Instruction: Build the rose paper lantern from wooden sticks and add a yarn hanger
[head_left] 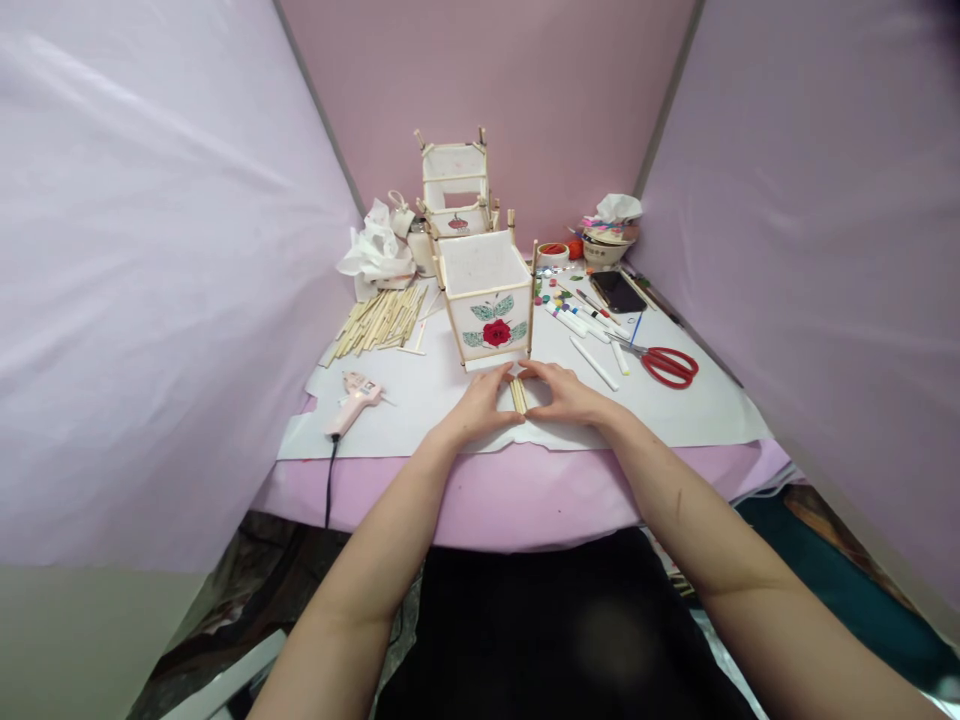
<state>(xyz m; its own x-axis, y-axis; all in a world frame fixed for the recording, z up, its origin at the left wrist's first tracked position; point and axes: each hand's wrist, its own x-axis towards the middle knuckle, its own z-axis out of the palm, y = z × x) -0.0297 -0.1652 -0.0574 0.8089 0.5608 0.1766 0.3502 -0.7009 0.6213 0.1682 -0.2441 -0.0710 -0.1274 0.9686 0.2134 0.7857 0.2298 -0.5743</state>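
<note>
A few short wooden sticks (518, 396) stand side by side between my two hands, near the front edge of the white paper. My left hand (486, 402) curves around their left side, with thumb and fingertips at their ends. From the right, my right hand (561, 394) holds them in the same way. Just behind my fingertips is a white box with a stick frame (487, 290), bearing a red rose and green leaves. A second stick-framed white box (455, 165) stands farther back.
A pink glue gun (355, 403) with a black cord lies at the left, before a pile of sticks (382, 318). Red-handled scissors (670, 367), white markers (594, 363) and a black phone (618, 291) lie at the right. Crumpled tissue (377, 250) sits at back left.
</note>
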